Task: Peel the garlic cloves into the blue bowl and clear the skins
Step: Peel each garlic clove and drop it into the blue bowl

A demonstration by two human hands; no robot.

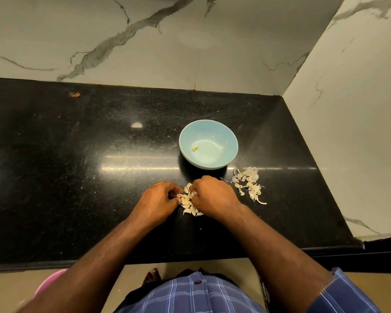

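A light blue bowl (224, 134) stands on the black counter with one peeled garlic clove (194, 148) inside. Just in front of it lies a small pile of unpeeled garlic cloves (188, 205). My left hand (157, 201) and my right hand (213, 196) meet over this pile, fingers curled in and pinching cloves at its top. Which clove each hand holds is hidden by the fingers. A heap of papery garlic skins (248, 182) lies to the right of my right hand, beside the bowl.
The black granite counter (99, 177) ends at marble walls behind and on the right. Its front edge runs just below my forearms. A small orange speck (76, 94) sits far left at the back. A pink object (51, 282) shows on the floor at lower left.
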